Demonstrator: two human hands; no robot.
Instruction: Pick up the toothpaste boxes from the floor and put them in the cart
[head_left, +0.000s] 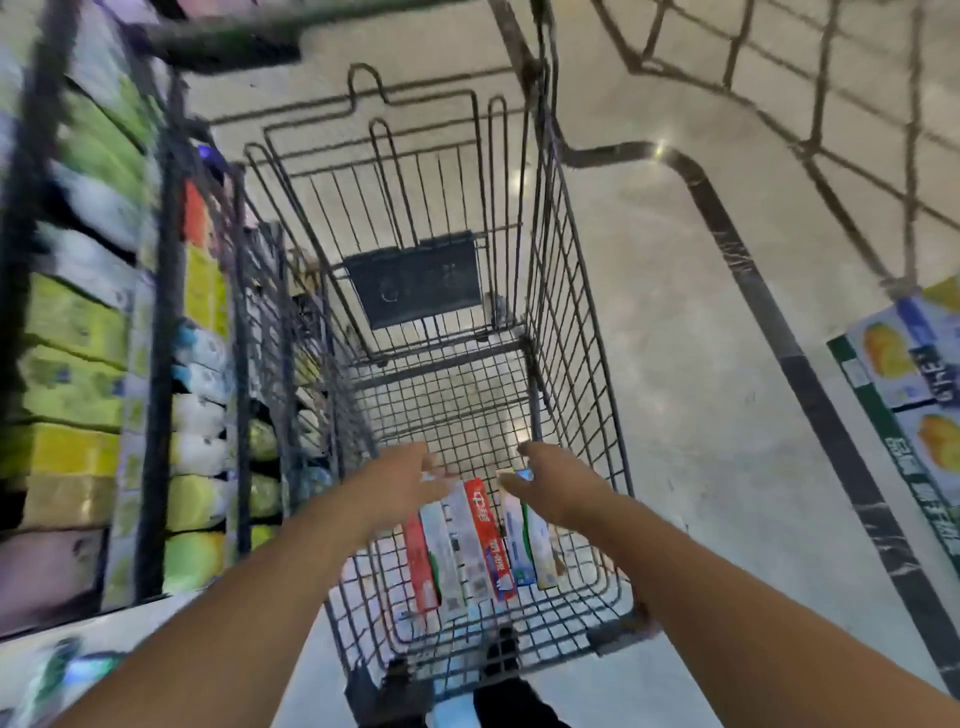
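Note:
I look down into a grey wire shopping cart (576, 364). Several toothpaste boxes lie side by side in its basket: a red and white pair (457, 551) on the left and a white, blue and green one (527, 540) on the right. My left hand (400, 478) hovers over the left boxes with fingers spread and relaxed, holding nothing. Over the far ends of the right boxes reaches my right hand (556, 483), fingers loose, also holding nothing. Both hands are blurred by motion.
Shelves (104, 338) packed with green, yellow and white packages run close along the cart's left side. A printed carton (914, 374) stands at the right on the pale floor, beside a dark floor stripe (769, 312). My shoes (498, 654) show under the cart's near end.

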